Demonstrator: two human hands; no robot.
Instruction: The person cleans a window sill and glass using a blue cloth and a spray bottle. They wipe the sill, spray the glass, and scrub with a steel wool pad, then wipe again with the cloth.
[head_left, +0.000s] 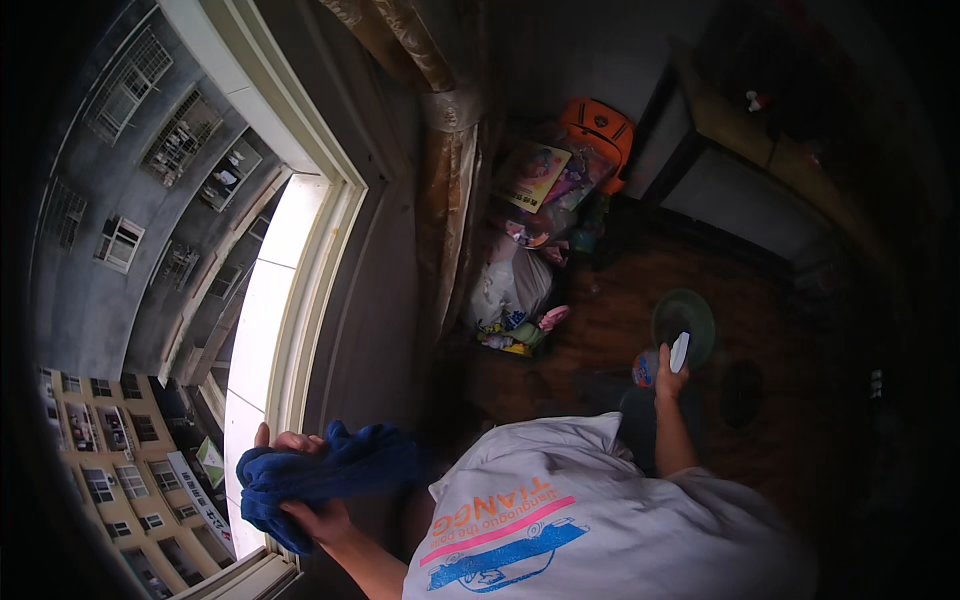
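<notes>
My left hand (328, 520) grips a bunched dark blue cloth (337, 469) beside the open window. The fingertips come out on the cloth's far side, over the pale window ledge (259, 337), and one end of the cloth hangs toward the room. Out to the right, my right hand (670, 380) is closed around a spray bottle with a white trigger head (679, 352). A clear part of the bottle with a printed label (643, 369) shows beside the fingers. Below that hand, a round green basin (684, 315) sits on the wooden floor (592, 322).
A white window frame (322, 247) runs along my left, with buildings (120, 480) outside. Gold curtains (442, 195) hang by it. Against the wall lie an orange backpack (600, 127), a printed booklet (534, 176), a white plastic bag (510, 281) and toys (529, 334). Dark furniture (742, 184) stands at right.
</notes>
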